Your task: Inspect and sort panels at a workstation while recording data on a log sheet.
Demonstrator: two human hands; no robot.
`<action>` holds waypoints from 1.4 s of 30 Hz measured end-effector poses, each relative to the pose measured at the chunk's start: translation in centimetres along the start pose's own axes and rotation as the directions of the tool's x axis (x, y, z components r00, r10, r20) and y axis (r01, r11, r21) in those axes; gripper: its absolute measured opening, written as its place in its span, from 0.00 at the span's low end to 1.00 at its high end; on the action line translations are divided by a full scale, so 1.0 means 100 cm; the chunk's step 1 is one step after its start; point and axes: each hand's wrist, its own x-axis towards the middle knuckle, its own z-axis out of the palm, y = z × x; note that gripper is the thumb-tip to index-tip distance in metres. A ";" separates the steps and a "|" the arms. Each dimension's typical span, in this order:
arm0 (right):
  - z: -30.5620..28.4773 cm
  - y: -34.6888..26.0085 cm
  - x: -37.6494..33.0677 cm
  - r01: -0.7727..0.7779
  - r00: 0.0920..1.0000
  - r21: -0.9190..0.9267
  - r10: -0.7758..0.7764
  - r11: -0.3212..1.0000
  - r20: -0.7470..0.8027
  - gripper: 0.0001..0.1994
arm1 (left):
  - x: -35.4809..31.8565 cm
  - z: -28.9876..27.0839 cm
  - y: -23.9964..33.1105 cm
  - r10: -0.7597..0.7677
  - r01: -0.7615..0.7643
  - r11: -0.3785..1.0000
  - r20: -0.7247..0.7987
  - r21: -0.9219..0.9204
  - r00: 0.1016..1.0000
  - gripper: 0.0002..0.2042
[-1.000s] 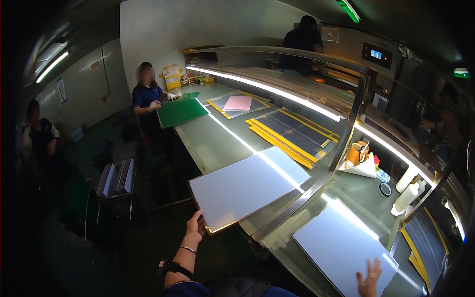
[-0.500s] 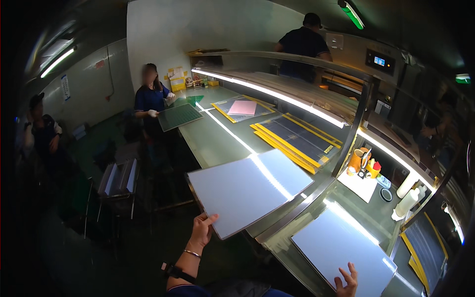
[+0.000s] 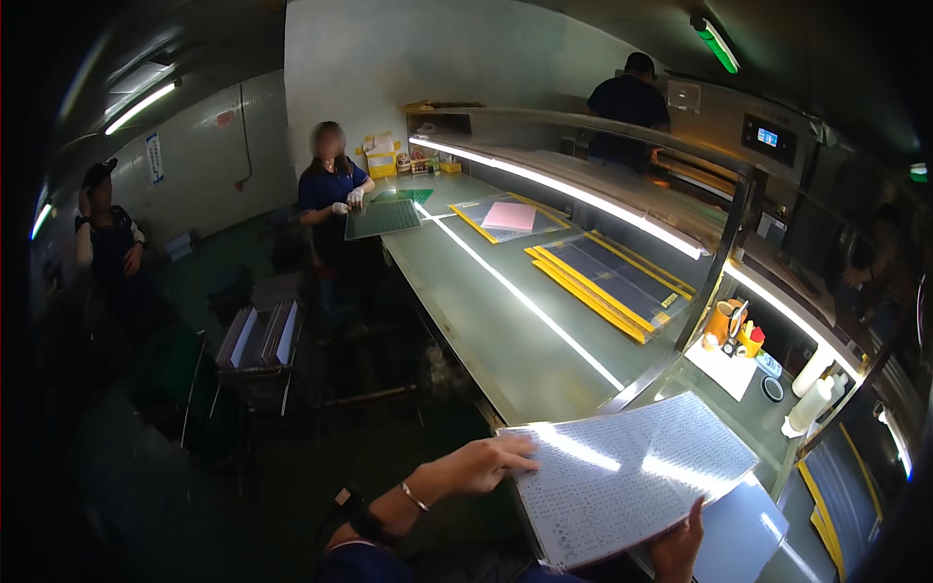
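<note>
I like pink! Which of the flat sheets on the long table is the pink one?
The pink sheet lies far down the table, on a yellow-edged panel. The nearer yellow-framed panels look dark.

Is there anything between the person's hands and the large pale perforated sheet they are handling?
Nothing visible. The left hand rests directly on the near-left edge of the large pale perforated sheet, and the right hand grips its lower edge from below. The sheet is tilted above the long grey-green workbench.

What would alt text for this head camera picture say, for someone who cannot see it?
Two bare hands, left hand and right hand, hold a large pale sheet by its edges over a long lit workbench. Farther along, a seated person handles a green panel.
</note>
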 end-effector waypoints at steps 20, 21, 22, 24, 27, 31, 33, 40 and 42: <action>0.012 0.007 -0.010 -0.177 0.983 -0.051 0.179 0.983 0.038 0.31 | 0.079 0.077 0.079 0.116 -0.172 0.981 0.440 0.089 0.890 0.15; 0.012 0.007 -0.009 -0.178 0.984 -0.026 0.178 0.984 0.017 0.31 | 0.081 0.075 0.077 0.116 -0.173 0.981 0.442 0.089 0.889 0.15; 0.012 0.006 -0.009 -0.179 0.984 -0.002 0.179 0.984 -0.003 0.30 | 0.083 0.073 0.076 0.134 -0.193 0.979 0.485 0.073 0.864 0.16; 0.015 0.005 -0.010 -0.179 0.983 0.009 0.179 0.984 0.028 0.30 | 0.085 0.073 0.074 0.148 -0.209 0.976 0.525 0.058 0.838 0.17; 0.016 0.002 -0.008 -0.185 0.980 0.044 0.181 0.982 0.080 0.30 | 0.089 0.076 0.072 0.137 -0.189 0.981 0.512 0.050 0.848 0.16; 0.017 0.001 -0.005 -0.173 0.984 0.056 0.170 0.983 0.054 0.29 | 0.095 0.068 0.075 0.140 -0.150 0.988 0.508 -0.021 0.850 0.14; 0.016 0.000 -0.006 -0.167 0.984 0.058 0.163 0.984 0.066 0.28 | 0.098 0.068 0.076 0.145 -0.154 0.988 0.510 -0.026 0.848 0.14; -0.017 -0.006 -0.004 -0.078 0.994 -0.051 0.082 0.996 0.069 0.28 | 0.103 0.081 0.074 0.211 -0.182 0.977 0.392 -0.108 0.896 0.12; -0.002 -0.002 -0.008 -0.041 0.999 -0.124 0.043 0.991 0.016 0.26 | 0.105 0.084 0.076 0.227 -0.193 0.973 0.365 -0.128 0.903 0.12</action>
